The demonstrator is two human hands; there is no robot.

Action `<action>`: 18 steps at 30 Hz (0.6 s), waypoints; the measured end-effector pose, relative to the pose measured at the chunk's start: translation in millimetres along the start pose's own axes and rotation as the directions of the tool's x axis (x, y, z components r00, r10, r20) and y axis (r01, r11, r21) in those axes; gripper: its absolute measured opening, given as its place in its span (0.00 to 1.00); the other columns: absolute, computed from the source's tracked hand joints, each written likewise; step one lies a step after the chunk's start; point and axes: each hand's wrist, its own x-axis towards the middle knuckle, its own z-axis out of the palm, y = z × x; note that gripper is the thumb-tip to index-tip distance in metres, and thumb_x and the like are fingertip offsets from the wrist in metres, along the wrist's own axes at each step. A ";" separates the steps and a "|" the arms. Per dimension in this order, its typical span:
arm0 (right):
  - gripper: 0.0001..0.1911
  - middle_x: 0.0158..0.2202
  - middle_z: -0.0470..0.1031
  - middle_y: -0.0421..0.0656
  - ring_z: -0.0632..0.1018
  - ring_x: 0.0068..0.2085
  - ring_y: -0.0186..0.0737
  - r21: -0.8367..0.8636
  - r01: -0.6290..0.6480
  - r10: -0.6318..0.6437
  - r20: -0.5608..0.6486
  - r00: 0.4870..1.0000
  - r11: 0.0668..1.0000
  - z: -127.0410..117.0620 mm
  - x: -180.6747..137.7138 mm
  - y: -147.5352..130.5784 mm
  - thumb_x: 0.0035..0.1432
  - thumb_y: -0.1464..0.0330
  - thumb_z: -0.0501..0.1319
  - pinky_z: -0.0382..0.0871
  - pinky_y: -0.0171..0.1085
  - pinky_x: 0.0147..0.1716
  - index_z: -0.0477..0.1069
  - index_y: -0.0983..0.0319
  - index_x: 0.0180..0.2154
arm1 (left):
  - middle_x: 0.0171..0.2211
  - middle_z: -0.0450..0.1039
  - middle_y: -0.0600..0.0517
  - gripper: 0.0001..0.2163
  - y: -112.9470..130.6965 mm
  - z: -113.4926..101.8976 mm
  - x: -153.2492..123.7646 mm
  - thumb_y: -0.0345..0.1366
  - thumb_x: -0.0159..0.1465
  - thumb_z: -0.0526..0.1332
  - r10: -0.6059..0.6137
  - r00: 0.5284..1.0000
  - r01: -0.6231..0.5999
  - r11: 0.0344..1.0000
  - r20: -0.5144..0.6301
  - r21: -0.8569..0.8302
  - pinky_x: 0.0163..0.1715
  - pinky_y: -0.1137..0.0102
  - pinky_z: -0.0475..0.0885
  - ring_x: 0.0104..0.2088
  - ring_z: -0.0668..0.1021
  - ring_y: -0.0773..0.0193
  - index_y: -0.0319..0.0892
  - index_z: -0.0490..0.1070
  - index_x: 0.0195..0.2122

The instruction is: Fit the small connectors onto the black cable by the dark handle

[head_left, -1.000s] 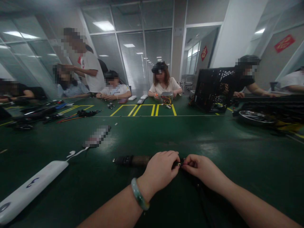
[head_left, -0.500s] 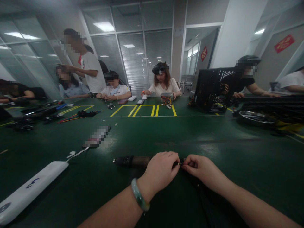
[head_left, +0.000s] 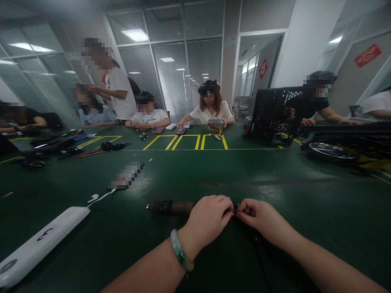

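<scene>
My left hand [head_left: 210, 213], with a green bangle on its wrist, is closed in a pinch at the middle of the table. My right hand [head_left: 255, 213] pinches just to its right, the fingertips of both nearly touching. A tiny dark piece shows between them, too small to name. Behind my left hand lies a dark electric screwdriver [head_left: 180, 207], its tip pointing left and its rear part hidden. A black cable [head_left: 256, 241] runs under my right hand toward the near edge.
On the left lies a white power strip [head_left: 45, 244] with a white cord to a blurred-out device [head_left: 126, 176]. Wires and black parts [head_left: 113, 145] lie farther back. A black computer case [head_left: 271, 116] stands at the back right. Several people sit across the green table [head_left: 183, 171].
The small brass-coloured bit seen at my left fingertips is now mostly covered. The fingertips of both hands have come slightly closer together. The screwdriver stays put.
</scene>
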 end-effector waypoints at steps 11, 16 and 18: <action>0.09 0.28 0.76 0.39 0.74 0.29 0.36 -0.002 0.016 -0.016 0.007 1.000 1.000 -1.0 0.1 -1.4 0.58 0.63 0.59 0.63 0.31 0.27 0.73 0.61 0.33 | 0.46 0.72 0.56 0.07 0.4 0.0 -1.1 0.29 0.61 0.60 0.033 0.999 -0.033 0.999 -0.020 -0.003 0.46 0.65 0.67 0.44 0.74 0.62 0.46 0.68 0.40; 0.08 0.29 0.76 0.39 0.75 0.29 0.36 -0.007 0.008 -0.008 0.020 1.000 1.000 -0.6 -0.2 0.9 0.59 0.63 0.58 0.62 0.31 0.26 0.73 0.60 0.34 | 0.44 0.73 0.54 0.03 0.2 1.4 -1.0 0.33 0.63 0.60 -0.015 0.999 0.015 1.000 -0.039 -0.015 0.45 0.63 0.68 0.42 0.75 0.61 0.44 0.68 0.37; 0.08 0.29 0.76 0.39 0.75 0.29 0.36 0.001 0.008 -0.008 0.022 1.000 1.000 -1.0 -0.5 1.2 0.59 0.63 0.58 0.62 0.31 0.26 0.73 0.60 0.34 | 0.44 0.73 0.54 0.04 0.1 1.9 -0.7 0.33 0.63 0.61 -0.017 0.999 0.017 1.000 -0.047 -0.013 0.46 0.64 0.68 0.42 0.75 0.61 0.45 0.68 0.39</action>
